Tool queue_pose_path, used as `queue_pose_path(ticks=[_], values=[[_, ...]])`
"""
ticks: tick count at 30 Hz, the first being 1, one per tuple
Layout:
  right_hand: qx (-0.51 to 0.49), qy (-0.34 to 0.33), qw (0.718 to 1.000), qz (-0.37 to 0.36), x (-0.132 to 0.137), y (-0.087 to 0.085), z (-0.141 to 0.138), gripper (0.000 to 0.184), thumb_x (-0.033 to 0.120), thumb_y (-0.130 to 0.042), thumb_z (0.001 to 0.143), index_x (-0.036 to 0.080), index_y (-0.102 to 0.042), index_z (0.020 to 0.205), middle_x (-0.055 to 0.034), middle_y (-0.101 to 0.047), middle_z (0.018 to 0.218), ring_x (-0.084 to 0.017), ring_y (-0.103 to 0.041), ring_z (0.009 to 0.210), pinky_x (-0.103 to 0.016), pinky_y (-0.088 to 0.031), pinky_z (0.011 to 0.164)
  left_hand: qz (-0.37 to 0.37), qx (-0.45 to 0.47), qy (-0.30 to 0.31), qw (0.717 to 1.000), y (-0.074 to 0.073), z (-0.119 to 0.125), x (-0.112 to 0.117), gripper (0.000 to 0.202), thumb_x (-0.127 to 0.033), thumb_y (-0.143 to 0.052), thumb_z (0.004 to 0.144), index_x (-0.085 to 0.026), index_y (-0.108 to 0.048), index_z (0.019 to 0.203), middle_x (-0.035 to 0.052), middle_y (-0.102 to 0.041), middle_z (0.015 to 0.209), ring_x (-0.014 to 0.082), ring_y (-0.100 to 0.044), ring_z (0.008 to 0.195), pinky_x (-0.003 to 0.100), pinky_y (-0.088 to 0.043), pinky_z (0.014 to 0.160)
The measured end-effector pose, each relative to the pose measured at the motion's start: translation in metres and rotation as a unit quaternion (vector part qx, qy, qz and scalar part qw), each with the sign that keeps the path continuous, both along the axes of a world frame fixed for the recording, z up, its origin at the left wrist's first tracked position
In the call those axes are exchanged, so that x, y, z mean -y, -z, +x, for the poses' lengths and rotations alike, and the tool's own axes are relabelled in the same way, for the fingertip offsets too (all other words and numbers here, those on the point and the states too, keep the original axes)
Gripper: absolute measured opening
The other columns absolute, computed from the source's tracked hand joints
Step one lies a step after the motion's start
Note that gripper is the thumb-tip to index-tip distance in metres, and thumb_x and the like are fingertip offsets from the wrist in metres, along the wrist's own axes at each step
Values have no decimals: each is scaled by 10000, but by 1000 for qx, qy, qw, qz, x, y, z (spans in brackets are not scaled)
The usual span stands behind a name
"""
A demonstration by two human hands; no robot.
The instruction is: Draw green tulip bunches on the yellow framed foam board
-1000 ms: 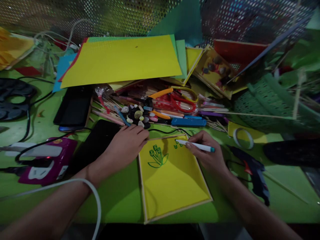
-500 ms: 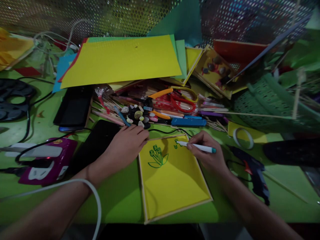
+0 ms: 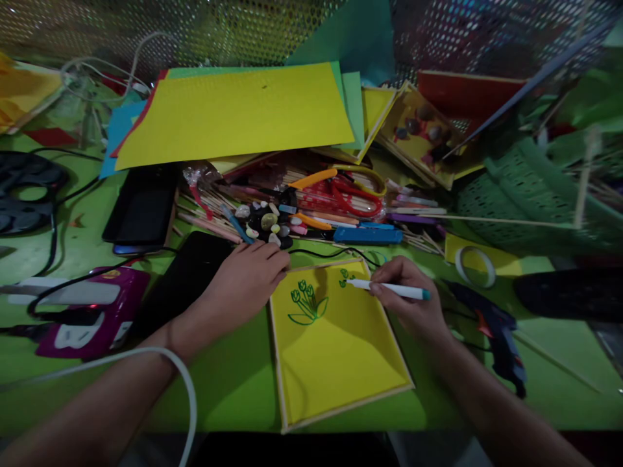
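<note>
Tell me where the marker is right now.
In the head view, right of centre: the marker is in the right hand, its tip by small green marks at the yellow board's upper right.

I hold a white, teal-ended felt-tip marker (image 3: 403, 291) aslant, its tip at the upper right of my yellow, pale-edged panel (image 3: 341, 363). The panel lies flat, slightly turned, with green-outlined tulips (image 3: 307, 303) upper left and smaller green marks (image 3: 343, 278) beside the tip.
</note>
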State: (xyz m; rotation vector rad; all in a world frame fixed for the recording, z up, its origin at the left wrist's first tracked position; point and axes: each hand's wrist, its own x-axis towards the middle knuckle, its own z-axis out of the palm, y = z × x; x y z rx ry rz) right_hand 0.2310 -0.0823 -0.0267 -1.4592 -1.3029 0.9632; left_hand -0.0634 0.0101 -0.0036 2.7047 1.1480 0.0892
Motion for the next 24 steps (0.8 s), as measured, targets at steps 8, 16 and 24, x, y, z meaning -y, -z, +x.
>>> queue_pose_path(ticks=[8,16,24], values=[[35,2,999,-13,0,1,-2,128,256,-769,841,233,-647,810,-2,-657,757,-148,-537,604,-269,-406,532,-6,-1,0,1000,2,0,-1,116,-231,-554,1022,-208,-666,1003,50,-704,1060,265,-655,1016,413,-464,875],[56,1,998,-16,-1,-2,-5,129,268,-762,834,230,-643,798,-4,-655,740,-150,-544,596,-275,-418,536,-1,0,-4,1000,1,-1,0,110,-219,-566,1012,-210,-675,999,51,-711,1049,259,-658,997,405,-463,862],[66,-5,998,-20,-1,-3,-5,149,305,-762,832,234,-639,787,-2,-645,708,-155,-541,584,-275,-407,519,8,4,-1,1000,1,-1,0,125,-226,-555,1013,-213,-679,1004,61,-717,1060,254,-657,1004,390,-461,866]])
